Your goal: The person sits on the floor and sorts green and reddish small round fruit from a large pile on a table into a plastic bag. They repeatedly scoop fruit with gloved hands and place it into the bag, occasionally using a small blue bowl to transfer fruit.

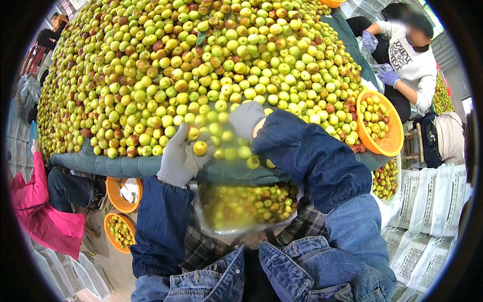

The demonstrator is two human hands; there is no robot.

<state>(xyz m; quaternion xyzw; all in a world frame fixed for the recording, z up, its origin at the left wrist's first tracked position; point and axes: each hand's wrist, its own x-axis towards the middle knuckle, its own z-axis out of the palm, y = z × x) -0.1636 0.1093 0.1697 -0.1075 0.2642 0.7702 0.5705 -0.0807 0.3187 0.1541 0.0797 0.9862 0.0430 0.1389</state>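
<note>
A large heap of green and reddish-brown jujubes (226, 68) covers a table draped in dark green padded cloth (124, 166). My left hand (185, 156), in a pale grey knit glove, is turned palm up at the near edge with a yellow-red jujube (200, 148) in its fingers. Another jujube (193, 133) shows between the thumb and fingers. Over the front of the heap is my right hand (246, 117), gloved in grey, its fingers hidden or blurred. Below the edge, before my lap, stands a lined crate (296, 216) holding jujubes, partly blurred.
An orange basket (390, 145) of jujubes rests at the table's right edge. Lower left are an orange basin (111, 196) with white paper and a jujube basket (107, 226). Co-workers sit right (411, 68) and left (37, 215). White packed cartons (426, 200) line the right.
</note>
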